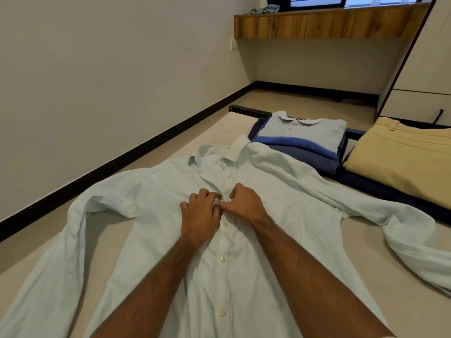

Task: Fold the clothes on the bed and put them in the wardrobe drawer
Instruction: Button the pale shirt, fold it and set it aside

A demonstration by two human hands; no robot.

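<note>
Ahead of me a wooden shelf (324, 23) runs along the far wall under a dark-framed window (346, 1), and a crumpled bluish cloth (266, 8) lies on its left end. A black skirting board (117, 162) lines the pale wall (97, 69) to my left. A white socket plate (233, 43) sits near the corner.

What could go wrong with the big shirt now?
Both hands, left hand and right hand, pinch the light green shirt at its button strip; a button might go into the wrong hole. The right sleeve lies partly over the dark blue cloth under the beige trousers, so pulling it may drag that.
</note>
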